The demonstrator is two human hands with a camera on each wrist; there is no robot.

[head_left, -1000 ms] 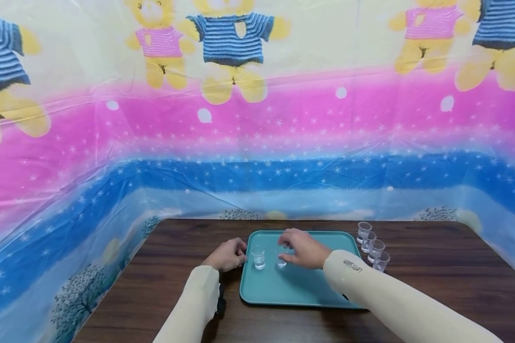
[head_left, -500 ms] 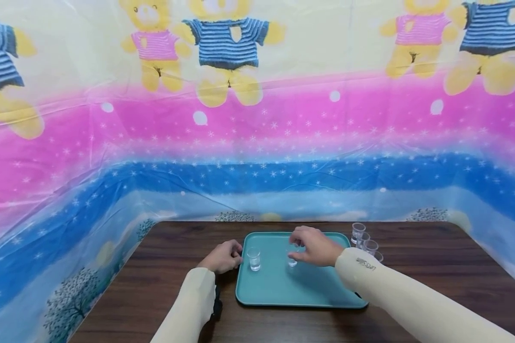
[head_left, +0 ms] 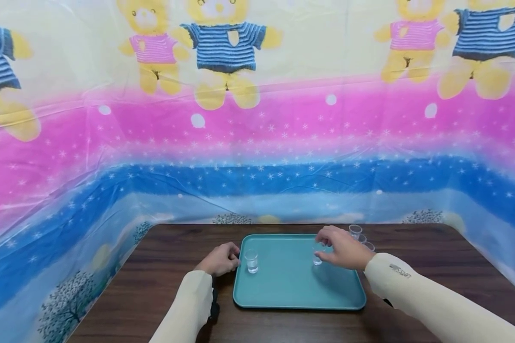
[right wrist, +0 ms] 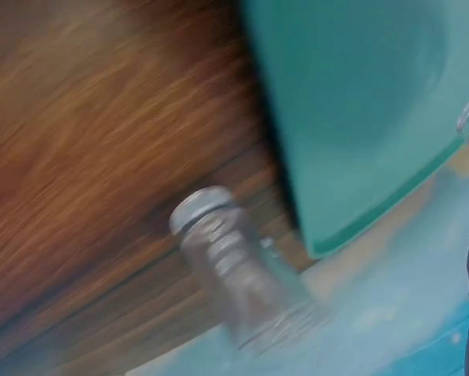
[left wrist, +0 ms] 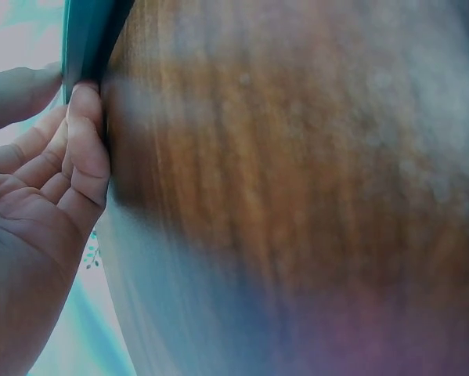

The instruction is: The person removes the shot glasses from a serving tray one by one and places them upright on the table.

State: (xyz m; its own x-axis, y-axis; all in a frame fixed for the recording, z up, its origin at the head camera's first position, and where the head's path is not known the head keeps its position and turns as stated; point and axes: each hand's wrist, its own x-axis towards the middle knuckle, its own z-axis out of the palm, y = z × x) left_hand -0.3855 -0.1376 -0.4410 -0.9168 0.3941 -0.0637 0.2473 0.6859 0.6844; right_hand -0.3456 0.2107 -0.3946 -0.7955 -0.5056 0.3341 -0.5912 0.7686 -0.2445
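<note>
Dark wooden table (head_left: 163,295) is bearing a teal tray (head_left: 292,290); left hand (head_left: 219,259) is pinching its rim, right hand (head_left: 345,248) is gripping a small clear cup (head_left: 317,257) over the tray's right side, needing gentle setting-down.

Small clear cup (head_left: 317,255) upright over teal tray (head_left: 292,290)

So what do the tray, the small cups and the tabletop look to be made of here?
The tray: likely plastic, going by its uniform teal colour, smooth matte surface and rounded raised rim. The small cups, one on the tray and one in the right hand: clear glass or hard plastic, see-through with glinting rims; which of the two is unclear. The tabletop: dark wood or wood-look laminate with a visible grain.
</note>
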